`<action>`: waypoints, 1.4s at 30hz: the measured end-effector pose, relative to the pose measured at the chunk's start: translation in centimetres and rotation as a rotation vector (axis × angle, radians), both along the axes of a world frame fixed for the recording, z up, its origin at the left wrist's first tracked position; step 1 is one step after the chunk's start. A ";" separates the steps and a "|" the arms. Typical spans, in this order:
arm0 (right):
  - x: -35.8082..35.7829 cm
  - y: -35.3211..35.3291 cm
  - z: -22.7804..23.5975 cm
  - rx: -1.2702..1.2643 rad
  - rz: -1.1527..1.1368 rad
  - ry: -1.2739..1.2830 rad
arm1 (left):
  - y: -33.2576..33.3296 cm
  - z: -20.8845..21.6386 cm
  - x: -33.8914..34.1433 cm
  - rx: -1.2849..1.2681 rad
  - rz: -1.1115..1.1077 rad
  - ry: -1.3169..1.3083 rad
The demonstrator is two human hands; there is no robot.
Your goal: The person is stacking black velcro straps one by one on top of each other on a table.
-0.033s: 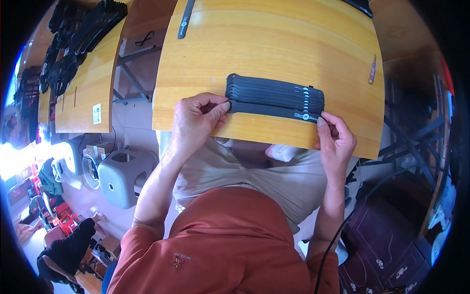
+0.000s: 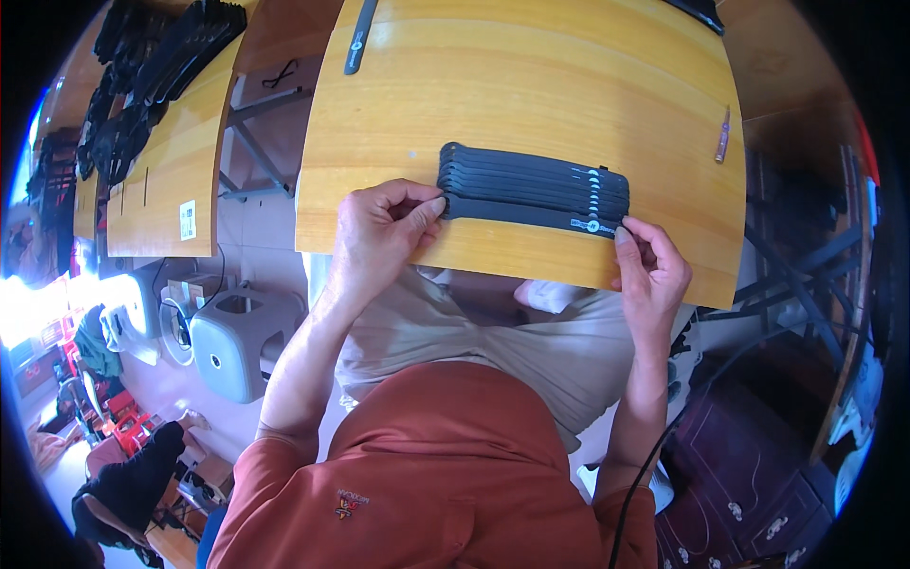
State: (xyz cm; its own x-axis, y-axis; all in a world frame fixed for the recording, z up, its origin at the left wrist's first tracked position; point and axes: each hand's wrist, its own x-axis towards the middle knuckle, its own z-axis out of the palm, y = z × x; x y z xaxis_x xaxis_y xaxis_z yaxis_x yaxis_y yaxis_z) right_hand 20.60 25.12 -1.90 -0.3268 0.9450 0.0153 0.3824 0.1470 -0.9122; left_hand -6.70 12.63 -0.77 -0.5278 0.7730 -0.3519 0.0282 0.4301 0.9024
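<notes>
Several flat black straps (image 2: 531, 175) lie overlapped in a fanned row on the wooden table (image 2: 521, 85), near its front edge. Each bears a pale printed mark toward its right end, and the marks line up in a column. The nearest strap (image 2: 512, 212) shows most of its length. My left hand (image 2: 384, 228) pinches that strap's left end between thumb and index finger. At its right end, my right hand (image 2: 649, 266) holds the corner in a thumb-and-finger pinch.
A single black strap (image 2: 359, 38) lies at the table's far left. Toward the right edge is a small purple-handled screwdriver (image 2: 722, 137). A black item (image 2: 700, 11) sits at the far right corner. More black straps (image 2: 185, 52) are heaped on another table leftward; a grey stool (image 2: 230, 346) stands below.
</notes>
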 end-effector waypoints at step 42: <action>-0.1 0.6 -0.7 0.109 0.000 -0.049 | 0.7 0.5 0.4 -0.088 0.004 0.061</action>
State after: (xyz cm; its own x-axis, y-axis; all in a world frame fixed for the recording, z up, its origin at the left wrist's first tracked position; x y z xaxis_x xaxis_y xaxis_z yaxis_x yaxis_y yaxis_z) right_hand 20.46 25.68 -2.60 -0.3296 0.9386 0.1017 0.4261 0.2440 -0.8712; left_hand -6.31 13.36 -0.23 -0.5534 0.7385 -0.3852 0.0801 0.5075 0.8579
